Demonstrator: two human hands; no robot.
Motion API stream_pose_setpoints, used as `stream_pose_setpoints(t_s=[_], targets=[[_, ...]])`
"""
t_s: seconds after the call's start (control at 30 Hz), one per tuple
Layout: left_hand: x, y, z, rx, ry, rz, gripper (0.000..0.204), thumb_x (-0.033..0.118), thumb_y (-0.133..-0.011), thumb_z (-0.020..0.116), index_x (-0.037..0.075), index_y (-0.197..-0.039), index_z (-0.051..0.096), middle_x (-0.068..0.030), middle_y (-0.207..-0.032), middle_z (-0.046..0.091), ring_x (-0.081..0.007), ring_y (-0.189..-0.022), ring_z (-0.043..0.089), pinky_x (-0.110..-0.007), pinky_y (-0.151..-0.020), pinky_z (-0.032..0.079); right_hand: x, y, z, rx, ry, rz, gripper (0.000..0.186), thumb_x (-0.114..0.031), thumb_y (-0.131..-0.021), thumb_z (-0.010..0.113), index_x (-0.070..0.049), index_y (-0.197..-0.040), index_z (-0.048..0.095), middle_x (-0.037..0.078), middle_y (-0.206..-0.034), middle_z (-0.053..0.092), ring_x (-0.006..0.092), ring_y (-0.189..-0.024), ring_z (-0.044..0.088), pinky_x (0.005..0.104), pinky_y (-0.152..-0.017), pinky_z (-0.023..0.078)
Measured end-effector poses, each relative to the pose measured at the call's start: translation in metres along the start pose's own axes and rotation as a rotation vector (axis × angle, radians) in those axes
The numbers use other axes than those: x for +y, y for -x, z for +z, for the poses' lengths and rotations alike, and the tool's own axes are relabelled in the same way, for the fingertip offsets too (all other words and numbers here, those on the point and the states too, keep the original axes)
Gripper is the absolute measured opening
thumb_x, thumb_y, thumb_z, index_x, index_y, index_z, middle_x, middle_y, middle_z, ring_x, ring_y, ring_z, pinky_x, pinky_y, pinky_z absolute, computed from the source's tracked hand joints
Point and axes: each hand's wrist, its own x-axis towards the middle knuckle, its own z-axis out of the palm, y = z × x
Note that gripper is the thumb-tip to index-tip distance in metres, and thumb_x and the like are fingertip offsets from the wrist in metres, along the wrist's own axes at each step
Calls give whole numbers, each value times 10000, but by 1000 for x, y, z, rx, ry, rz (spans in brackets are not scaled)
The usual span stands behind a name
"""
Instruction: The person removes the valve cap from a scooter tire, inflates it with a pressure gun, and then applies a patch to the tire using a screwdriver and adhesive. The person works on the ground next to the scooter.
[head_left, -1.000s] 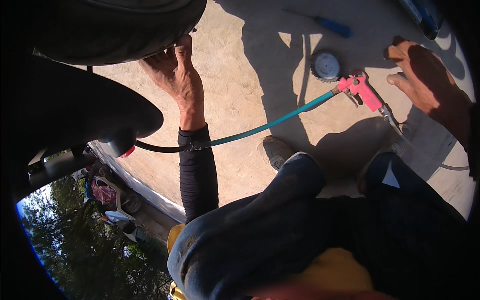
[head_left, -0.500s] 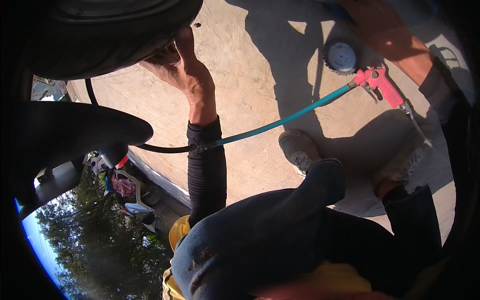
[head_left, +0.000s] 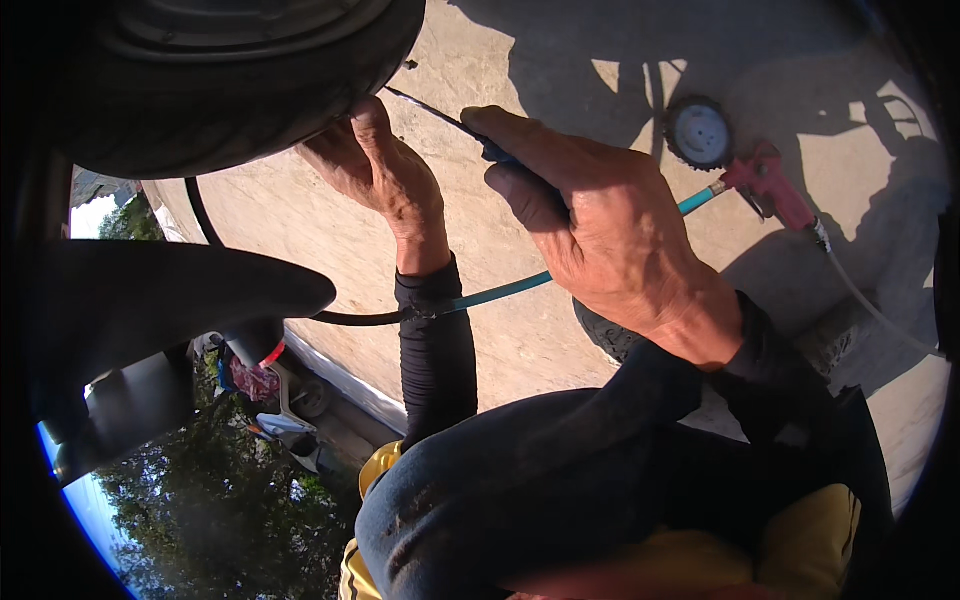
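My left hand (head_left: 385, 190) holds the lower side of a black tire (head_left: 250, 118) at the upper left. Its thumb presses on the tread, and the other fingers are partly hidden beside the tire. In my right hand (head_left: 630, 230) is a hand tool with a thin metal shaft (head_left: 428, 108) and a dark blue handle, mostly covered by my fingers. The shaft's tip points at the tread just above my left thumb; whether it touches the rubber I cannot tell.
On the concrete floor lie a red air gun (head_left: 772, 190) and a round gauge (head_left: 699, 134). A teal hose (head_left: 508, 291) runs from the gun behind my right hand and across my left forearm. A dark vehicle part (head_left: 190, 285) juts in from the left.
My right hand has come in from the upper right to the middle, bringing the thin-shafted tool to the tire. My left hand stays at the tire. The view has shifted slightly.
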Motion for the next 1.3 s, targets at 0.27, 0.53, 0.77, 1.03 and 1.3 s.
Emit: stream_pose_setpoints(t_s=[0.27, 0.53, 0.77, 1.03, 1.3], targets=[[4, 2, -16, -71, -14, -142, 697, 258, -1046, 734, 16, -1577, 353, -148, -1595, 450, -238, -1443, 453, -407, -1219, 313, -11, -6, 23, 24, -129, 58, 323, -85, -1029, 688, -18, -1344, 666, 204, -984, 771, 305, -794, 778, 344, -650, 580], [5, 4, -15, -61, 11, -160, 704, 252, -1044, 738, 38, -1586, 343, -134, -1600, 449, -229, -1449, 451, -417, -1238, 304, -8, -7, 26, 45, -133, 47, 316, -84, -1033, 676, -4, -1339, 661, 217, -1007, 777, 323, -842, 791, 355, -669, 602], [3, 4, -16, -65, 12, -153, 664, 234, -1049, 729, 38, -1565, 359, -124, -1578, 464, -206, -1425, 462, -394, -1209, 342, -8, -5, 28, 49, -133, 29, 314, -93, -1038, 672, -1, -1338, 662, 231, -1009, 774, 333, -843, 791, 355, -669, 605], [3, 5, -12, -50, 46, -125, 605, 216, -1055, 719, 35, -1526, 385, -114, -1548, 486, -193, -1356, 491, -360, -1147, 380, -7, -4, 28, 49, -147, 41, 314, -83, -1037, 670, 6, -1338, 659, 240, -1034, 770, 327, -865, 795, 358, -679, 609], [6, 4, -8, -59, 57, -98, 610, 206, -1057, 715, 31, -1536, 381, -123, -1541, 491, -196, -1342, 507, -360, -1139, 396, -8, -3, 28, 43, -142, 45, 310, -86, -1040, 668, 12, -1334, 660, 237, -1055, 772, 329, -873, 795, 354, -689, 614]])
